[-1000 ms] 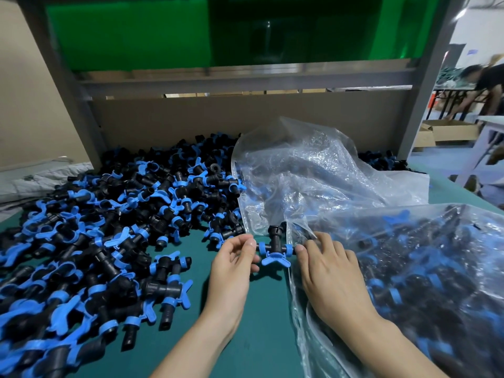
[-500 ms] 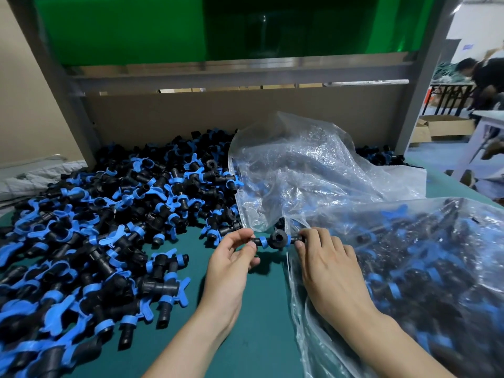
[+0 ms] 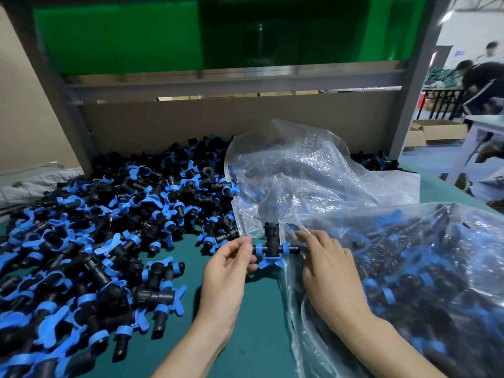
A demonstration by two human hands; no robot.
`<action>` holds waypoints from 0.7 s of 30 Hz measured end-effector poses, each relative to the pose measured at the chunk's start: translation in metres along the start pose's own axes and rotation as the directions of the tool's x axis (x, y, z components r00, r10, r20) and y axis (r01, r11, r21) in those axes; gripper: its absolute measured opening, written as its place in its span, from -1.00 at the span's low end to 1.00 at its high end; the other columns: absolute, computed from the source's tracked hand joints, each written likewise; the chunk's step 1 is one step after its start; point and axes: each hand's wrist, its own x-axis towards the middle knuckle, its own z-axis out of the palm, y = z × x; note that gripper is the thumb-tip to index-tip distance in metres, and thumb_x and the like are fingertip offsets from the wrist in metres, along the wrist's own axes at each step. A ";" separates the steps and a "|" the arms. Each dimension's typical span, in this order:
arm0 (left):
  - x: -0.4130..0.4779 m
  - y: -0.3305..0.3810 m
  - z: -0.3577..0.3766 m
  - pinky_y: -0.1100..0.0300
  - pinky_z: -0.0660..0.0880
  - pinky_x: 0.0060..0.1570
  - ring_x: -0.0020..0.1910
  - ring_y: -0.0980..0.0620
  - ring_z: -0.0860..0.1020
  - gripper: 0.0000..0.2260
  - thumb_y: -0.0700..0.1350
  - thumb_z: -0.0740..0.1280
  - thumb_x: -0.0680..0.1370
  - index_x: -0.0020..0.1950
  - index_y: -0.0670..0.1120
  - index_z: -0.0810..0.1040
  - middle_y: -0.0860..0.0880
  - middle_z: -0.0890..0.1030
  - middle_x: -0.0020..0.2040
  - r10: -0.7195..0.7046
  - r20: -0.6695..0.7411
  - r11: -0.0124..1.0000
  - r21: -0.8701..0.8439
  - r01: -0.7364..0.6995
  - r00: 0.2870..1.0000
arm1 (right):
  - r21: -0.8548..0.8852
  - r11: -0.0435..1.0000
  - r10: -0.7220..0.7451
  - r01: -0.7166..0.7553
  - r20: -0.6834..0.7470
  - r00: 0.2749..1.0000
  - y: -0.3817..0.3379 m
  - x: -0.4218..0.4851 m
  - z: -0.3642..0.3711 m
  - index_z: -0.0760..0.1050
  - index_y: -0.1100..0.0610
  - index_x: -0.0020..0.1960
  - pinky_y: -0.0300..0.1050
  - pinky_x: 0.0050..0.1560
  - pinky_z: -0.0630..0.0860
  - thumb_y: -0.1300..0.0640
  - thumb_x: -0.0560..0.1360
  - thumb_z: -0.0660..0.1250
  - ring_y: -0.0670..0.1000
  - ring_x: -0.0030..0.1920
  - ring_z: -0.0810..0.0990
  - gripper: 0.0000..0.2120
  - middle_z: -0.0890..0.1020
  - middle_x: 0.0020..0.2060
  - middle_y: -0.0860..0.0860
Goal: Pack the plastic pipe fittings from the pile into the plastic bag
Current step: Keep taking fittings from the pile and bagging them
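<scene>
Left hand (image 3: pixel 226 271) pinches the left stub of a black T-fitting (image 3: pixel 271 245) with blue collars, held just above the green table (image 3: pixel 245 336). Right hand (image 3: pixel 330 271) lies at the fitting's right end, on the mouth of the plastic bag (image 3: pixel 409 255); grip unclear. Bag is part-filled, right of the hands. Pile of fittings (image 3: pixel 109 227) lies left.
</scene>
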 end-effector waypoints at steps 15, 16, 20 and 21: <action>-0.035 0.059 0.056 0.45 0.42 -0.15 -0.09 0.19 0.57 -0.86 0.24 0.26 0.56 -0.05 0.22 0.54 0.23 0.57 -0.06 0.377 0.348 0.714 0.482 -0.508 0.859 | 0.836 0.547 0.106 -0.038 -0.024 0.994 0.013 0.029 -0.084 0.64 -0.15 0.12 -0.23 -0.10 0.50 0.28 0.60 0.11 -0.19 0.00 0.67 -0.56 0.66 0.06 -0.30; -0.033 0.060 0.058 0.44 0.43 -0.14 -0.09 0.21 0.57 -0.87 0.21 0.27 0.55 -0.07 0.22 0.54 0.24 0.56 -0.05 0.333 0.349 0.717 0.510 -0.475 0.876 | 0.842 0.537 0.124 -0.038 -0.034 0.992 0.016 0.029 -0.089 0.66 -0.14 0.08 -0.23 -0.16 0.52 0.30 0.59 0.11 -0.15 -0.02 0.68 -0.55 0.68 0.03 -0.27; -0.030 0.062 0.065 0.31 0.53 -0.19 -0.23 0.17 0.63 -0.94 -0.04 0.36 0.59 -0.08 0.10 0.60 0.09 0.66 -0.15 0.147 0.286 0.853 0.448 -0.268 0.947 | 0.968 0.239 0.175 -0.080 0.038 0.984 0.023 0.034 -0.100 0.69 0.02 0.07 -0.24 -0.32 0.54 0.33 0.60 0.21 -0.03 -0.05 0.71 -0.66 0.71 0.04 -0.01; -0.032 0.063 0.069 0.27 0.56 -0.20 -0.27 0.14 0.64 -0.93 -0.11 0.36 0.59 -0.07 0.03 0.61 0.04 0.69 -0.20 0.064 0.281 0.906 0.385 -0.174 0.957 | 0.982 0.161 0.166 -0.096 0.069 0.984 0.023 0.036 -0.100 0.68 0.08 0.10 -0.23 -0.31 0.55 0.32 0.60 0.25 -0.03 -0.05 0.70 -0.72 0.71 0.05 0.08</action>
